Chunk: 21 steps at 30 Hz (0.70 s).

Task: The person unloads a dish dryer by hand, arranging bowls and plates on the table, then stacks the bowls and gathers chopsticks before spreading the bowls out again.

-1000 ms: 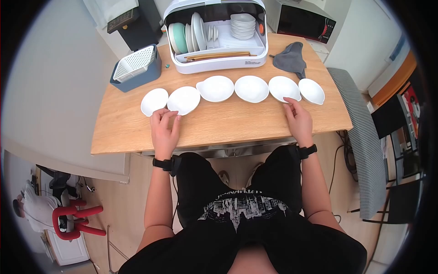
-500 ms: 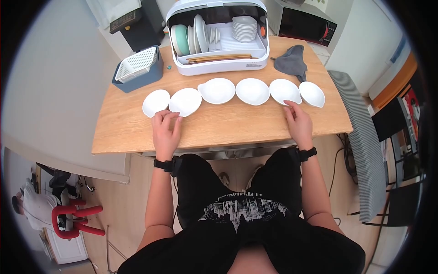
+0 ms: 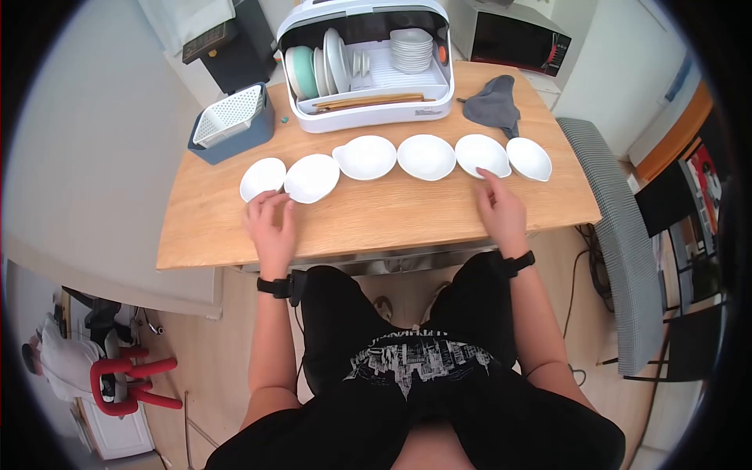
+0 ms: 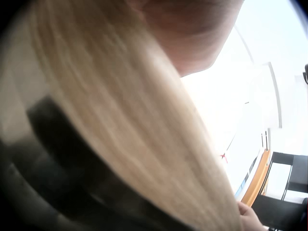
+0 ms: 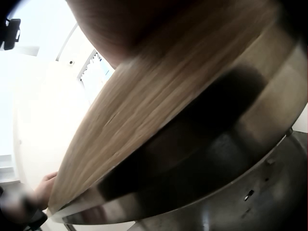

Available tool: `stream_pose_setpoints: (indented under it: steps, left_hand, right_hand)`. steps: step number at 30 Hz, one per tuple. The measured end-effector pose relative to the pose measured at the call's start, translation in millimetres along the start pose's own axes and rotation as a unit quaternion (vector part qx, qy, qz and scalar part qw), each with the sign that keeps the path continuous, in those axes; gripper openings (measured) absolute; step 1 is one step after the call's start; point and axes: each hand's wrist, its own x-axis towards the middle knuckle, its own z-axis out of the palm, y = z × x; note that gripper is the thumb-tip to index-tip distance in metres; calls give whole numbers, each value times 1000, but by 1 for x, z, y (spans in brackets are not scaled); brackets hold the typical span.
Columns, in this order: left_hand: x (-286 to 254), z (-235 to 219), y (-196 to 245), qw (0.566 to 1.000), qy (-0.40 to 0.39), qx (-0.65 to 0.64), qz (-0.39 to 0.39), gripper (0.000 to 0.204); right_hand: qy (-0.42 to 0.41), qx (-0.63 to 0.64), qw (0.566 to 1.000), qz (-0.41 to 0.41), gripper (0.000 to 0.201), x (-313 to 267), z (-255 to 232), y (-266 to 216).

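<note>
Several white bowls with small pouring lips stand in a row across the wooden table. In the head view my left hand [image 3: 270,227] is just in front of the leftmost bowl [image 3: 262,177] and its neighbour [image 3: 312,176], fingers loosely bent with nothing in them. My right hand [image 3: 503,210] reaches to the near rim of the bowl second from the right [image 3: 481,153], index fingertip overlapping that rim. At the right end sits a smaller bowl [image 3: 529,158]. Two more bowls, one left of centre [image 3: 366,157] and one at centre [image 3: 426,157], lie between the hands. Both wrist views mostly show the table edge.
Behind the row stands a white dish cabinet [image 3: 376,117] holding plates, small dishes and chopsticks. A blue basin [image 3: 247,139] with a white basket [image 3: 227,117] is at the back left. A grey cloth [image 3: 492,103] lies at the back right, near a microwave [image 3: 513,43].
My left hand has shifted left, from the second bowl's lip toward the leftmost bowl. The right hand stays by the same bowl, and the bowls keep their order.
</note>
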Motion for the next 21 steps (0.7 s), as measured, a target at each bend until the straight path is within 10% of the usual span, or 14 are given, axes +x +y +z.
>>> stream_pose_setpoints:
  steps: [13, 21]
  left_hand:
    - [20, -40, -33, 956, -29, 292, 9, 16]
    - [31, -33, 14, 971, -8, 187, 146, 18]
  right_hand:
    - [-105, -26, 992, -69, 26, 25, 29, -45]
    - [87, 17, 992, -85, 19, 25, -17, -28]
